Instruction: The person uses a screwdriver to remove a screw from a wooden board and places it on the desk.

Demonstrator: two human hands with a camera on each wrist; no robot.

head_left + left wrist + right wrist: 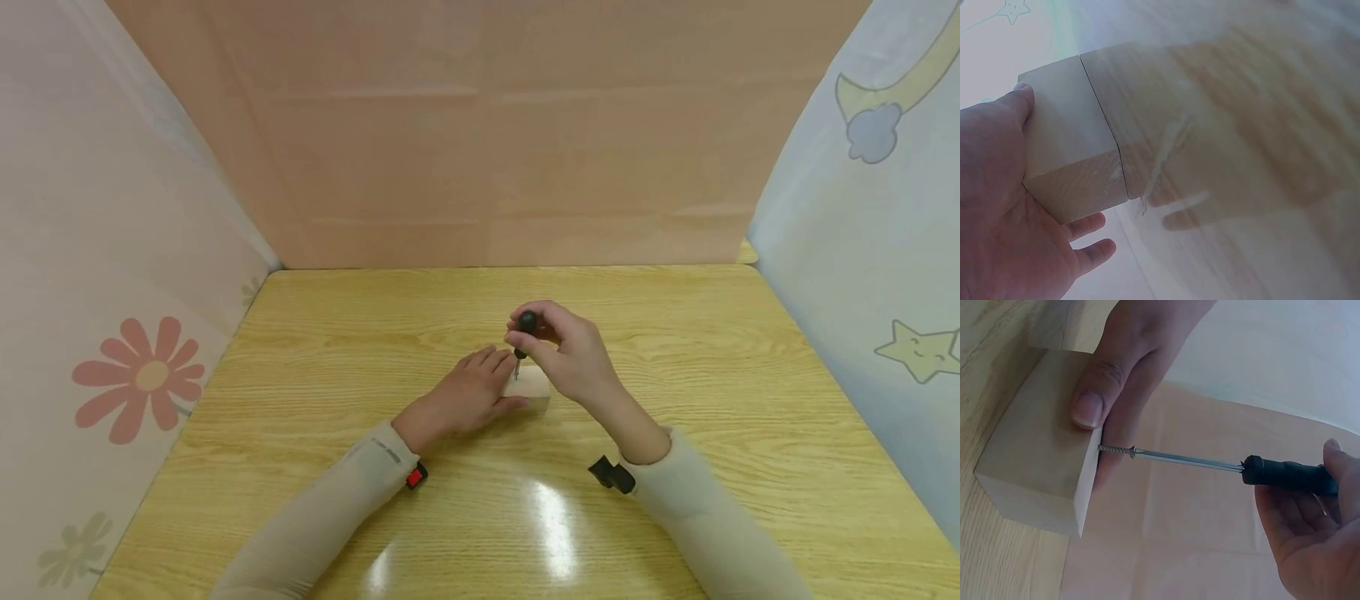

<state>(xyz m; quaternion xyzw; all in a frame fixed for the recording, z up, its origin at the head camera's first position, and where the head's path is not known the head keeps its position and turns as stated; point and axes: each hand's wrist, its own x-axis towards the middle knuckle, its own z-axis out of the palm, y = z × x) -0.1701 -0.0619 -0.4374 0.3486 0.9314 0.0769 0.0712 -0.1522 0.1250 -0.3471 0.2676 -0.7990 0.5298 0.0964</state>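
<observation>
A pale wooden block (534,385) rests on the table in the head view. My left hand (474,393) holds it from the left, the thumb along its near side and the fingers on the far side. My right hand (576,354) grips the black handle of a screwdriver (528,322) above the block, shaft pointing down. In the right wrist view, the tip of the metal shaft (1188,460) meets the head of a threaded screw (1116,450). The screw stands out from the block's top face, much of its thread showing. The left wrist view shows the left palm against the block.
The wood-grain table (360,333) reaches back to a plain peach curtain (480,150). Printed cloth panels stand at the left (45,275) and right (862,250). Dark wrist cameras sit at the left cuff (417,476) and the right cuff (612,475).
</observation>
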